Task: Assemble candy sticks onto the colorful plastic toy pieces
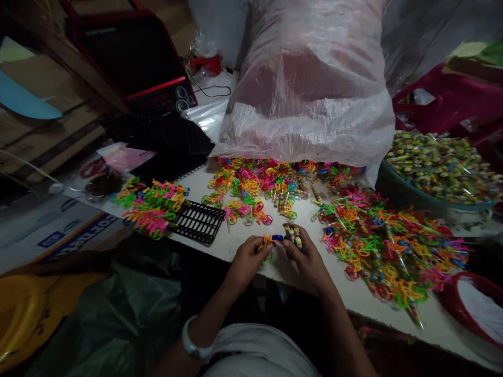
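Note:
My left hand (251, 256) pinches an orange plastic piece (268, 240) near the table's front edge. A dark blue part (277, 237) joins that piece on its right, between my two hands. My right hand (304, 254) is closed around several small yellowish patterned pieces (293, 235), with its thumb beside the blue part. Behind my hands lies a heap of colourful plastic pieces (251, 188). A larger heap (381, 241) spreads to the right of my right hand. Left of my left hand, more bright pieces (151, 207) rest against a black slotted rack (200, 222).
A large translucent sack (314, 78) stands at the back of the table (220, 252). A tub of yellowish pieces (440, 167) is at the right, a red bowl (471, 303) at the front right. A black and red speaker device (133, 57) stands back left.

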The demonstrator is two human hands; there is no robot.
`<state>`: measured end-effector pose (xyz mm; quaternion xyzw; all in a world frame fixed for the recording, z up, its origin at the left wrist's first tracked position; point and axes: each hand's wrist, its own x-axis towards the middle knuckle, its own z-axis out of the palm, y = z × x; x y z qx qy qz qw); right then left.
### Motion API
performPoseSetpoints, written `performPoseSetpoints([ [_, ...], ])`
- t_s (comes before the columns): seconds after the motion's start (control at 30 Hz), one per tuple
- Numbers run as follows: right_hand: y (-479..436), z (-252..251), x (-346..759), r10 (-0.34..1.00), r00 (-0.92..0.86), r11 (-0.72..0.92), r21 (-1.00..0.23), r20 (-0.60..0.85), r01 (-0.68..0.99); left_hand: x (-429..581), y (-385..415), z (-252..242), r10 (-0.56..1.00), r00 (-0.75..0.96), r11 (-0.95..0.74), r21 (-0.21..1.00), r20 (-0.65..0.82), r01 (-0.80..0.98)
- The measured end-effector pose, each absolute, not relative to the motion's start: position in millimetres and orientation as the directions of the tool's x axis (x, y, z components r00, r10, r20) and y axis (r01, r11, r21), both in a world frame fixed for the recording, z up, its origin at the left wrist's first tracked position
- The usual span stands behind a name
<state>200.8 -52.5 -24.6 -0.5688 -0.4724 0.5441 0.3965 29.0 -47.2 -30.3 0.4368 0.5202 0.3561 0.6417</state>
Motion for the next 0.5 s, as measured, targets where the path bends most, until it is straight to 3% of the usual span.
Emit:
performPoseSetpoints([
  [0.1,-67,-29,198,0.975,0.050,-0.223,-0.949,-0.217,0.222,30,-48,-34,0.891,0.174,0.443,0.886,-0.418,-0.135],
  [0.23,-83,-38,195,0.989,0.041,-0.150,-0.937,-0.145,0.316,32,-48,-35,0.874,0.148,0.486,0.827,-0.462,-0.283],
  [0.5,-80,-45,189,0.993,0.083,-0.108,-0.924,-0.083,0.367,41,-52,-34,0.918,0.104,0.395,0.902,-0.382,-0.172],
])
